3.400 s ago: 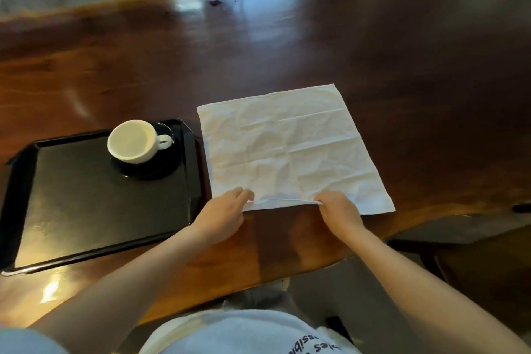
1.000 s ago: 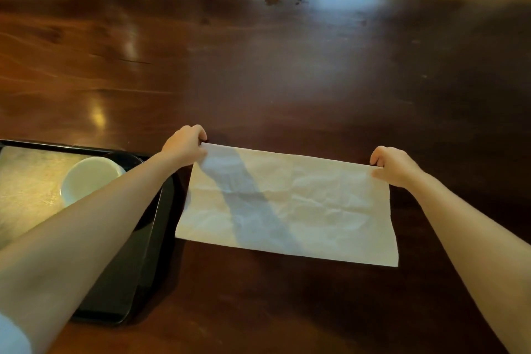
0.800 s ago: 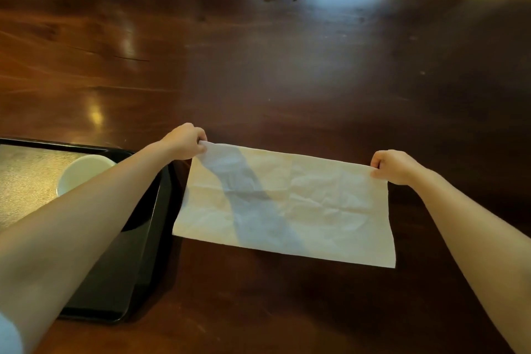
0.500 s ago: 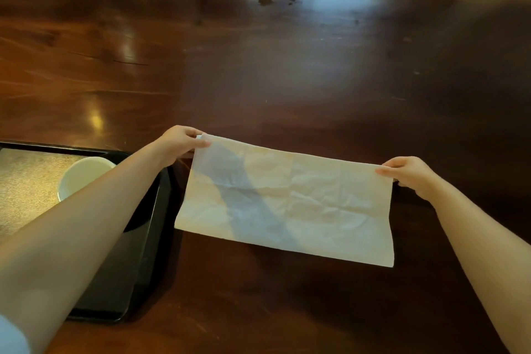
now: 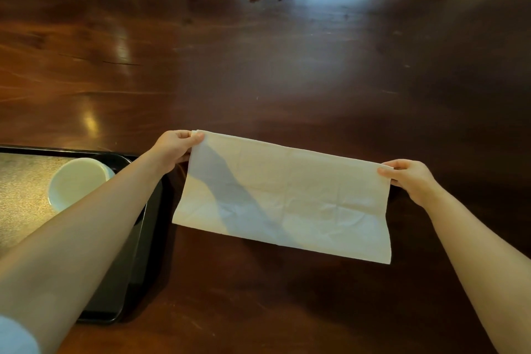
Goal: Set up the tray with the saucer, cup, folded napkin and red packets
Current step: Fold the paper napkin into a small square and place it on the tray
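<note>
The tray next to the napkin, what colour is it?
Black, with a glossy rim; the tray shows in the head view, the only one.

A creased white napkin [image 5: 287,195], folded once into a long rectangle, lies on the dark wooden table with its far corners raised and its near edge flat. Just to its left sits a black tray [image 5: 149,227] (rounded corners, raised rim) holding a white cup [image 5: 77,181], upright and apparently empty. The saucer beneath the cup is mostly hidden.
</note>
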Demonstrator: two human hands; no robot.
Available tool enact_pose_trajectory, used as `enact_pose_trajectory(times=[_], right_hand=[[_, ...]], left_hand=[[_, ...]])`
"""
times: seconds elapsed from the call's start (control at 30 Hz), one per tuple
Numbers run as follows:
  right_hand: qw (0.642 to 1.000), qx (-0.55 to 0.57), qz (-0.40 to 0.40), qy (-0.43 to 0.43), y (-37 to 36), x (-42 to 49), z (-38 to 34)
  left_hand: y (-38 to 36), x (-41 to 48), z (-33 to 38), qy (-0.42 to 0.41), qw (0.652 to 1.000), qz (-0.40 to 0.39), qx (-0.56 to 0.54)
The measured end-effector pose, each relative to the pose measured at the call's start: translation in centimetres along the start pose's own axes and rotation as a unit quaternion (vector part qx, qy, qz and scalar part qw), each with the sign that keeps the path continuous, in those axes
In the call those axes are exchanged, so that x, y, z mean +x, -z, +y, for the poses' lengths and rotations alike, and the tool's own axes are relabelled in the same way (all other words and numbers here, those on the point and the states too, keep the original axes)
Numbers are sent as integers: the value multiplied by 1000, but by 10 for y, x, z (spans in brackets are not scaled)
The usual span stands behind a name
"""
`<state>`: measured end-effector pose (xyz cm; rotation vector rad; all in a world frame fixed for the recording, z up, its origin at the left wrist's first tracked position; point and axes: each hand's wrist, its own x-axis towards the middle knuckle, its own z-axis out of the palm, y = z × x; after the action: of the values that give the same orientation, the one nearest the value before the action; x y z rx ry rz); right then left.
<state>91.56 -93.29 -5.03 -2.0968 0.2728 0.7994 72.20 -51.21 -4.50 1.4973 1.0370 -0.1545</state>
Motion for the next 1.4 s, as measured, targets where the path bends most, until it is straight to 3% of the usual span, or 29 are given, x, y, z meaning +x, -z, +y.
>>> enact_pose_trajectory(times=[0.3,0.43,0.53,0.6,0.67,0.73,0.83,0.9,1.07,1.27,1.4], right_hand=[[1000,-17,8,14,3,5,-13],[996,-62,61,14,-5,13,-16],[984,-127,122,36,-18,17,-23],[954,-225,180,86,-33,16,-34],[903,-318,233,170,-59,11,-47],[886,-315,194,280,-105,-4,-55],[846,-371,29,383,-187,-35,-40],[824,-423,-12,378,-218,-48,-22],[801,-467,43,372,-216,-40,-6],[812,-490,89,305,-151,-15,13],[829,-478,119,263,-111,-6,31]], left_hand=[[-4,3,-3,-7,1000,16,23],[-11,9,-12,-18,990,81,115],[-23,-2,-13,-68,949,180,248],[-40,-17,-17,-157,892,248,345],[-71,-35,-27,-265,845,217,411],[-104,-43,-40,-309,817,129,469],[-128,-30,-57,-281,795,91,529],[-125,-17,-66,-269,787,104,546],[-120,-14,-69,-266,783,124,548],[-94,-12,-72,-208,817,165,512],[-70,-13,-78,-207,805,172,529]])
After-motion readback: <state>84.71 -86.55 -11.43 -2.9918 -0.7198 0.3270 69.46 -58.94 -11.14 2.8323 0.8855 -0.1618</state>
